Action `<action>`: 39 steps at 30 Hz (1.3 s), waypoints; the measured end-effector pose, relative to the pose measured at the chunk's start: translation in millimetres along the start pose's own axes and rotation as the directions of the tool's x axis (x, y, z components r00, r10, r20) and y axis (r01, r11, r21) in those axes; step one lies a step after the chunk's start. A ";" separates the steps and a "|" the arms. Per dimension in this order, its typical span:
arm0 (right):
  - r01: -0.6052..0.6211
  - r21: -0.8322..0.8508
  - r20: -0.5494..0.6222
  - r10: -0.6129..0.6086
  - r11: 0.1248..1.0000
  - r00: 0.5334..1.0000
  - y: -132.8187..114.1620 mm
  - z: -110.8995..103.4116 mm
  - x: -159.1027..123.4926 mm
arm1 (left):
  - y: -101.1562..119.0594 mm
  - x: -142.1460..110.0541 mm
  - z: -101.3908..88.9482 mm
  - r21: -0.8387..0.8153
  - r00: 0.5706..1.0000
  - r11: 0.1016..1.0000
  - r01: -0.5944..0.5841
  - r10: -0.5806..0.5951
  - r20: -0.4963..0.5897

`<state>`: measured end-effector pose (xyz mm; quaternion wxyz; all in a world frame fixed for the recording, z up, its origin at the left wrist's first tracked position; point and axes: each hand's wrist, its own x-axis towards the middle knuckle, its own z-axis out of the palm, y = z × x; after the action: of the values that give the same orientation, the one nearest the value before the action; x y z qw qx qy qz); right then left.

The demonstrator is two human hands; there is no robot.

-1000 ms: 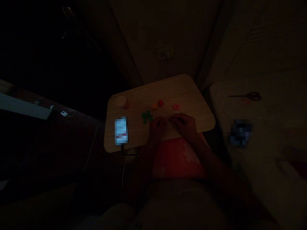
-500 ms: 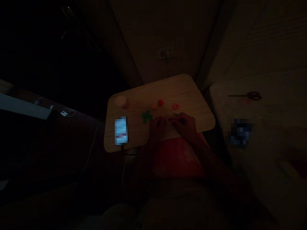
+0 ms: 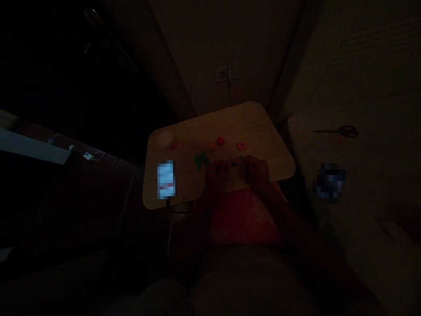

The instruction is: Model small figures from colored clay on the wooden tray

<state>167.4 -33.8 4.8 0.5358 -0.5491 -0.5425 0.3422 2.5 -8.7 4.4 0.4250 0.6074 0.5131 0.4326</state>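
In the dim light my left hand (image 3: 217, 171) rests over the near side of the small wooden table (image 3: 263, 118), its fingers curled closed. To its right is my right hand (image 3: 255, 170), also curled, with the fingertips hard to see. A small dark piece (image 3: 233, 164) lies on the tabletop between the two hands, apart from both. Several flat green pieces (image 3: 201, 160) are grouped left of my left hand. Just above my right hand a thin green bit (image 3: 241, 157) partly shows. Farther back are a pink-red flower-shaped ring (image 3: 241, 146), a red ball (image 3: 220, 141) and an orange lump (image 3: 211, 145).
A lit phone (image 3: 166, 180) with a cable lies at the table's left, below a pale tub (image 3: 167, 139). Scissors (image 3: 338, 131) and a blurred dark object (image 3: 330, 181) lie on a pale surface at right. A wall socket (image 3: 226, 71) is behind the table.
My right hand has drawn back slightly to the right, its fingers curling in. The dark piece, at its fingertips before, now lies apart from it. My left hand has barely moved.
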 end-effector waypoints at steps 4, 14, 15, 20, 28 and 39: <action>0.054 0.021 -0.055 -0.053 0.998 0.997 2.9 1.2 2.2 | -0.3 0.4 0.0 -0.011 1.000 1.000 0.002 -0.002 -0.004; 0.089 0.003 -0.052 -0.089 0.996 0.995 8.3 1.3 3.6 | -0.8 0.8 0.8 -0.019 0.999 0.999 -0.029 0.029 0.016; 0.076 0.005 -0.057 -0.076 0.997 0.996 8.0 1.4 3.5 | 0.0 0.8 0.6 -0.013 0.999 0.999 -0.031 0.031 0.022; 0.002 0.022 -0.046 -0.001 1.000 0.999 2.3 1.3 3.0 | 0.9 0.7 -0.5 0.025 0.999 0.999 -0.042 0.042 0.024; -0.037 0.124 -0.113 0.051 0.992 0.992 2.3 4.0 2.8 | 5.1 2.3 -1.8 0.010 0.998 0.997 -0.070 0.070 0.008; -0.042 0.220 -0.102 0.066 0.975 0.993 12.7 4.5 3.8 | -2.4 4.8 -1.3 0.051 0.992 0.994 -0.099 0.103 -0.079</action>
<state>166.6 -27.0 -7.5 0.6119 -0.5196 -0.4568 0.3833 1.1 -3.6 2.8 0.3671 0.6243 0.5085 0.4657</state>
